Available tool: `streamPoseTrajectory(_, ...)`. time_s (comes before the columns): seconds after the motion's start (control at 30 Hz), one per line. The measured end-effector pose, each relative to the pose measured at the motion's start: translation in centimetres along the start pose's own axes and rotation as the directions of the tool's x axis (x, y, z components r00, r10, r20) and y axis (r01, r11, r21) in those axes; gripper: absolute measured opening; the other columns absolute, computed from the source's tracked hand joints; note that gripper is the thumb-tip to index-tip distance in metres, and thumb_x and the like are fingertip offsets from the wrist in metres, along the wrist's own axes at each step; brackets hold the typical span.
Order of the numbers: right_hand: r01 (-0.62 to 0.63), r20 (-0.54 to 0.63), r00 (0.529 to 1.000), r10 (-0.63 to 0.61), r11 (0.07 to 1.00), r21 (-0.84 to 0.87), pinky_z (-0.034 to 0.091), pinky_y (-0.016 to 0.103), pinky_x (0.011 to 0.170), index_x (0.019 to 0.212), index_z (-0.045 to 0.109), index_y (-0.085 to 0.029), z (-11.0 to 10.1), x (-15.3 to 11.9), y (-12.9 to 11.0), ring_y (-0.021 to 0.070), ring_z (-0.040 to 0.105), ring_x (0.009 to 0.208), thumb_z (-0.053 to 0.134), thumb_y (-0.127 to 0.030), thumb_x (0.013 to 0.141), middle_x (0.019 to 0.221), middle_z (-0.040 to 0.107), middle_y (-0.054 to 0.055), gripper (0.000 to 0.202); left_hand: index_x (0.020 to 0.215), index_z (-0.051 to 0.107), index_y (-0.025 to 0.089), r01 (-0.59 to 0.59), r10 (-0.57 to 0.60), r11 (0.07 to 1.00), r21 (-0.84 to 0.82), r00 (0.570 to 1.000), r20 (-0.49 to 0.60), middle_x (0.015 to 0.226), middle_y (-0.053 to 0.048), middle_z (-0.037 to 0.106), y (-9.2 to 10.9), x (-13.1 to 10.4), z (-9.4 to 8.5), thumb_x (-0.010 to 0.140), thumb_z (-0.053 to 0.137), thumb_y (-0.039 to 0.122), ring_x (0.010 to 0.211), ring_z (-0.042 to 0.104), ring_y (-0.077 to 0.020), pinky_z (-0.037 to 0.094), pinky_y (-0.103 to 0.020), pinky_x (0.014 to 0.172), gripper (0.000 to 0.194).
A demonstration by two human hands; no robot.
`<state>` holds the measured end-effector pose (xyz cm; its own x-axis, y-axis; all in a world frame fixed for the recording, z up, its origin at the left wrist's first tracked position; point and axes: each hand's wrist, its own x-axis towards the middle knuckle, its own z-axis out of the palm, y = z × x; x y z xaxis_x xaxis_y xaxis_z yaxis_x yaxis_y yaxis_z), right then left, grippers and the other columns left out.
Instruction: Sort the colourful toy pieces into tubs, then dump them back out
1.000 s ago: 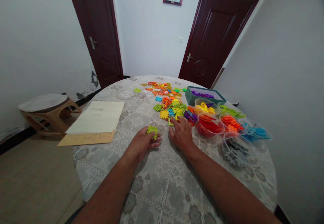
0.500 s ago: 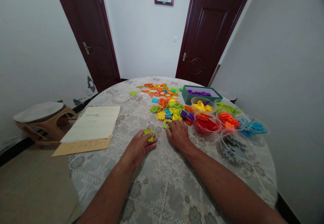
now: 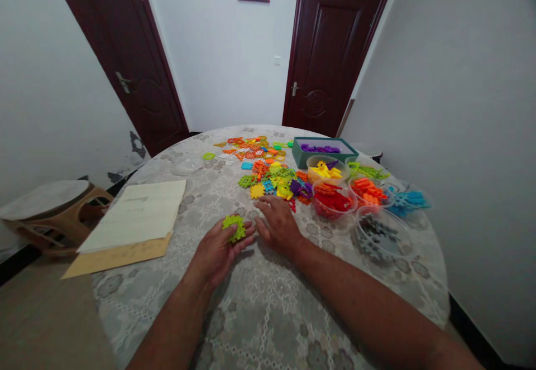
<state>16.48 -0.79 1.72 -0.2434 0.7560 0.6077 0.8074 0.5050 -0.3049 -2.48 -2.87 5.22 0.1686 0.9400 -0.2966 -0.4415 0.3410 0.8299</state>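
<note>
My left hand [image 3: 220, 250] is closed on a lime-green notched plastic building piece [image 3: 234, 229], with the thumb on top and the fingers stretched underneath. Just to the right, my right hand [image 3: 277, 224] is low over the tablecloth, its thumb and forefinger apart and no piece visible between them. Beyond it lies a loose pile of coloured notched pieces; a yellow piece [image 3: 257, 191] and a green piece [image 3: 247, 181] are at its near left edge. A purple cluster [image 3: 300, 190] sits on the pile's right side.
On the right stand clear tubs of red pieces [image 3: 333, 198], orange pieces [image 3: 368, 190], yellow, blue and grey pieces [image 3: 377, 236], plus a green box [image 3: 301, 155] with purple pieces. Paper sheets [image 3: 134, 214] lie left. A stool [image 3: 54, 208] stands beside the table.
My right hand has drawn back from the pile towards my left hand. The green piece that was at its fingertips no longer shows there. The view has turned slightly right.
</note>
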Motion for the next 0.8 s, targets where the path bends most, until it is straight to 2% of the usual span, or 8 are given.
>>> streamPoseTrajectory(0.1,-0.250,-0.017,0.967,0.254,0.934,-0.255,0.024,0.057,0.124,0.136,0.066,-0.017,0.1,0.2,2.1,0.0363,0.032,0.152,0.062,-0.030,0.098,0.157,0.049,0.020,0.041,0.117,0.063,0.013,0.023,-0.022,1.000,0.013,0.999,-0.026,0.111,-0.018,0.078,0.1,0.0,0.0,0.093,0.061,0.009,0.098,0.079,-0.0252,0.065,-0.041,0.091,0.025)
streamPoseTrajectory(0.17,-0.314,0.022,0.939,0.343,0.881,-0.355,0.019,0.061,0.124,0.136,0.066,-0.017,0.4,0.2,3.1,0.0388,0.028,0.154,0.063,-0.033,0.097,0.160,0.047,0.021,0.043,0.114,0.063,0.013,0.026,-0.026,1.000,0.011,0.999,-0.025,0.110,-0.018,0.078,0.1,0.0,0.0,0.093,0.062,0.011,0.097,0.079,-0.0251,0.065,-0.041,0.090,0.021)
streamPoseTrajectory(0.23,-0.314,0.055,0.930,0.364,0.862,-0.399,0.017,0.062,0.124,0.135,0.067,-0.018,0.6,0.2,3.5,0.0389,0.029,0.152,0.063,-0.034,0.097,0.160,0.047,0.020,0.042,0.111,0.064,0.013,0.030,-0.030,1.000,0.003,0.999,-0.028,0.108,-0.018,0.078,0.1,0.0,0.0,0.094,0.063,0.014,0.096,0.079,-0.0251,0.066,-0.041,0.089,0.017)
streamPoseTrajectory(0.33,-0.283,0.069,0.938,0.340,0.864,-0.416,0.021,0.060,0.122,0.131,0.068,-0.019,0.6,0.2,3.1,0.0365,0.036,0.146,0.062,-0.033,0.098,0.153,0.052,0.019,0.036,0.108,0.065,0.013,0.019,-0.020,1.000,-0.011,0.999,-0.045,0.107,-0.018,0.078,0.1,0.0,0.0,0.094,0.065,0.016,0.096,0.080,-0.0256,0.066,-0.041,0.088,0.014)
streamPoseTrajectory(0.47,-0.222,0.134,0.946,0.297,0.888,-0.403,0.035,0.050,0.113,0.124,0.069,-0.021,0.1,0.4,1.9,0.0303,0.049,0.127,0.058,-0.022,0.098,0.135,0.061,0.017,0.028,0.109,0.065,0.013,0.015,-0.017,1.000,-0.021,0.998,-0.063,0.107,-0.018,0.078,0.2,-0.1,-0.2,0.094,0.066,0.016,0.096,0.080,-0.0260,0.066,-0.039,0.086,0.015)
streamPoseTrajectory(0.6,-0.105,0.238,0.950,0.200,0.927,-0.360,0.042,0.041,0.104,0.115,0.070,-0.020,-0.2,-0.1,0.5,0.0275,0.052,0.119,0.054,-0.017,0.100,0.123,0.065,0.014,0.022,0.113,0.064,0.014,0.016,-0.017,1.000,-0.025,0.998,-0.068,0.105,-0.016,0.078,0.3,-0.2,-0.1,0.095,0.064,0.016,0.094,0.079,-0.0247,0.066,-0.038,0.084,0.018)
streamPoseTrajectory(0.8,-0.005,0.326,0.942,0.084,0.972,-0.237,0.046,0.035,0.094,0.108,0.071,-0.022,0.6,-0.9,-0.4,0.0247,0.057,0.106,0.057,-0.018,0.101,0.111,0.067,0.009,0.016,0.112,0.064,0.014,0.005,-0.008,0.999,-0.040,0.998,-0.066,0.102,-0.015,0.077,0.1,-0.1,0.0,0.096,0.065,0.020,0.092,0.079,-0.0235,0.066,-0.038,0.083,0.018)
